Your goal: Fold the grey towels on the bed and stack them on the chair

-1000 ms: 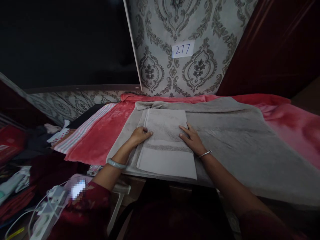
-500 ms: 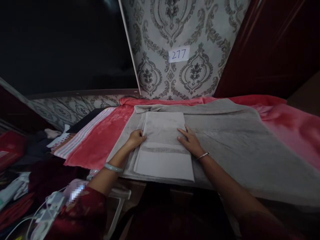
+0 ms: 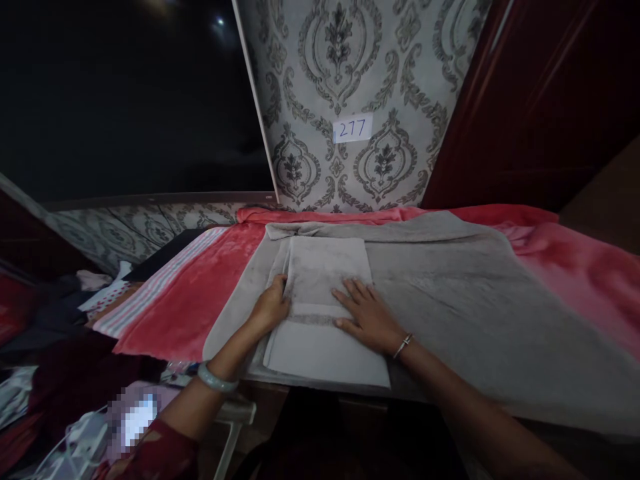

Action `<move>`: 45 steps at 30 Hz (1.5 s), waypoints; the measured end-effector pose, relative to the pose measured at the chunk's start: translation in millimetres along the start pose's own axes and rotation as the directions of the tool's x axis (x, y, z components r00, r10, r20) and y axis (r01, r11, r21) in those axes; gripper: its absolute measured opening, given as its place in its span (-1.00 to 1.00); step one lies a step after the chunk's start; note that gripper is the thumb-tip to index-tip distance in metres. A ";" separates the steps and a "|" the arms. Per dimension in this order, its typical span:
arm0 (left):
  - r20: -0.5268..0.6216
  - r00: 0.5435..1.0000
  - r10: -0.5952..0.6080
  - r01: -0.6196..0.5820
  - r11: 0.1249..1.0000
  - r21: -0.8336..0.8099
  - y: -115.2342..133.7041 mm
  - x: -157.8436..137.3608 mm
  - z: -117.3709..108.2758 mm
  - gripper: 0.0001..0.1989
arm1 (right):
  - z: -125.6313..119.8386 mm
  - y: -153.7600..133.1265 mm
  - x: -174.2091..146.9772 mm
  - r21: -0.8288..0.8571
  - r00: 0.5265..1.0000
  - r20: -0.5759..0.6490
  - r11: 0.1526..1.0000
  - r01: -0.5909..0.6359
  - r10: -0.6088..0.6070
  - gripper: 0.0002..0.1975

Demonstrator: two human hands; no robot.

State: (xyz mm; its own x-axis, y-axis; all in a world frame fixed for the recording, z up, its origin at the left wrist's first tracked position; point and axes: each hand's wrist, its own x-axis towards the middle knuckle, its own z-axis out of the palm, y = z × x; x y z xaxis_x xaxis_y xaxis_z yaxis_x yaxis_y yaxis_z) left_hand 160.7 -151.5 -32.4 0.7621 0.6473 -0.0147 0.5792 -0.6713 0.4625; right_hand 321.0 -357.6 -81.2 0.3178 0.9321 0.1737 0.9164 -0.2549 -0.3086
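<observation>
A folded light grey towel (image 3: 325, 350) with a darker band across it lies flat on a spread grey blanket (image 3: 460, 320). At the towel's left edge is my left hand (image 3: 269, 308), its fingers curled over the folded layers and partly hidden. My right hand (image 3: 371, 319) rests palm down on the towel's right side, fingers spread across the banded part. A bangle circles each wrist.
Beneath the grey blanket, a red-pink blanket (image 3: 195, 300) with a striped edge shows at left, back and right. A large dark screen (image 3: 135, 100) stands back left. Paper marked 277 (image 3: 353, 127) hangs on the patterned wall. Clothes and a white power strip (image 3: 83, 440) lie lower left.
My right hand has moved from the towel's right edge onto its top and spread flat. My left hand stays at the left edge. The camera view has tilted slightly upward.
</observation>
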 end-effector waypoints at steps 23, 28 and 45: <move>0.090 0.923 0.375 -0.382 0.856 0.347 0.5 23.6 33.6 -0.33 | -3.1 46.8 89.1 -0.063 0.989 -0.046 0.987 -0.146 0.143 -0.38; 0.090 0.946 0.311 -0.321 0.874 0.365 19.1 61.6 14.4 -0.38 | -4.6 46.8 89.6 -0.055 0.989 -0.038 0.988 -0.144 0.142 -0.39; -0.001 0.961 0.276 -0.244 0.852 0.464 35.2 156.2 29.6 -0.51 | -4.1 49.8 91.2 -0.051 0.989 -0.017 0.988 -0.148 0.148 -0.39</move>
State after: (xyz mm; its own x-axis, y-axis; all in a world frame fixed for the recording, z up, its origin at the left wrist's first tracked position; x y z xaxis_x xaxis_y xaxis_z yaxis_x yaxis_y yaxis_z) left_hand 308.7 -84.7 -44.7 0.8921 0.4371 0.1143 0.4414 -0.8972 -0.0137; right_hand 396.6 -286.3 -76.9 0.4537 0.8798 0.1416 0.8703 -0.4033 -0.2827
